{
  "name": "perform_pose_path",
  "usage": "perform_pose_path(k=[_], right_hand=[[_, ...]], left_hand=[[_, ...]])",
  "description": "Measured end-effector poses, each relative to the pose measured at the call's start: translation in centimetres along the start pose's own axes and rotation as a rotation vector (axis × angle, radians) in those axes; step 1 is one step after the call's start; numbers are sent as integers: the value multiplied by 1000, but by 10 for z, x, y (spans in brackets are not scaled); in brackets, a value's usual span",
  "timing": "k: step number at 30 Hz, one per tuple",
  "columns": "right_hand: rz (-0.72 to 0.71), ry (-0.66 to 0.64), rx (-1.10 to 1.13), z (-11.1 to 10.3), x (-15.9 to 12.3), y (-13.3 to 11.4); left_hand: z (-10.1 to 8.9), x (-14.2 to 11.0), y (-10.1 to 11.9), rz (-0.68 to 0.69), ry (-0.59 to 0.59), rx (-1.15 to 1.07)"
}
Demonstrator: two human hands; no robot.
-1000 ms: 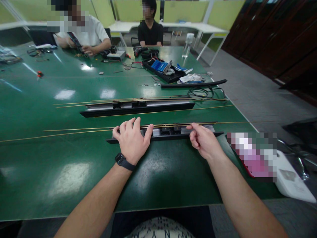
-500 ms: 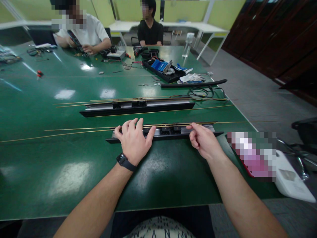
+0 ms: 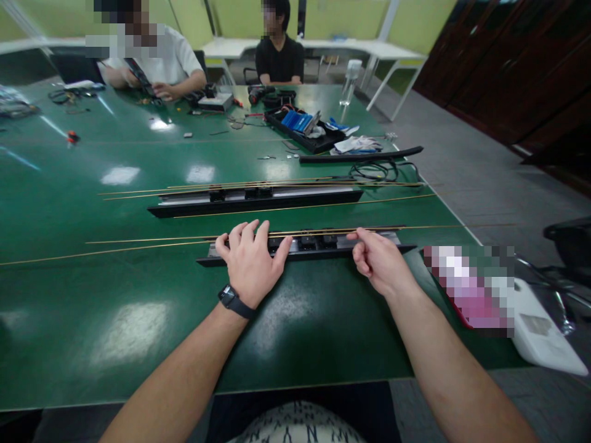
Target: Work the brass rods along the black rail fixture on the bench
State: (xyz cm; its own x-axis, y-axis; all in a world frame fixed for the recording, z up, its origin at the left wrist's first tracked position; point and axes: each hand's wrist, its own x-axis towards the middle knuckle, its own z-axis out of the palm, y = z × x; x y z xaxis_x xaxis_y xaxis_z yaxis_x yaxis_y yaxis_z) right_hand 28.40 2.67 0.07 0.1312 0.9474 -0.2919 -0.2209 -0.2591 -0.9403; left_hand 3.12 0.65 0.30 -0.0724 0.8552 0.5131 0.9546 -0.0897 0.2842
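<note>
In the head view a black and silver rail (image 3: 341,251) with small black blocks (image 3: 308,240) lies on the green table in front of me. Long, thin brass rods (image 3: 152,240) run along its top and stick out past both ends. My left hand (image 3: 252,261) rests over the rail's left part, palm down, fingers spread across the rods. Towards the right end, my right hand (image 3: 376,258) is closed on a brass rod, index finger along it and the other fingers curled. Its thumb tip is hidden.
Behind lies a second rail (image 3: 253,203) with more brass rods. Farther back are a black strip (image 3: 360,156), coiled cable (image 3: 376,172) and a black tray (image 3: 318,144) of tools. A pixelated pink object (image 3: 475,295) lies at right. Two people sit across the table (image 3: 138,344).
One brass rod has slid slightly to the right along the rail. Both hands keep nearly the same place and pose.
</note>
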Motion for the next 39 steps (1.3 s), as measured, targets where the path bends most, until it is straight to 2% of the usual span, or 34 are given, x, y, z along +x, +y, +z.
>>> perform_pose_path(k=[26, 39], right_hand=[[-3, 4, -7, 2, 0, 0], [17, 45, 48, 2, 1, 0]], left_hand=[[2, 1, -2, 15, 4, -10], [9, 0, -8, 111, -56, -62]])
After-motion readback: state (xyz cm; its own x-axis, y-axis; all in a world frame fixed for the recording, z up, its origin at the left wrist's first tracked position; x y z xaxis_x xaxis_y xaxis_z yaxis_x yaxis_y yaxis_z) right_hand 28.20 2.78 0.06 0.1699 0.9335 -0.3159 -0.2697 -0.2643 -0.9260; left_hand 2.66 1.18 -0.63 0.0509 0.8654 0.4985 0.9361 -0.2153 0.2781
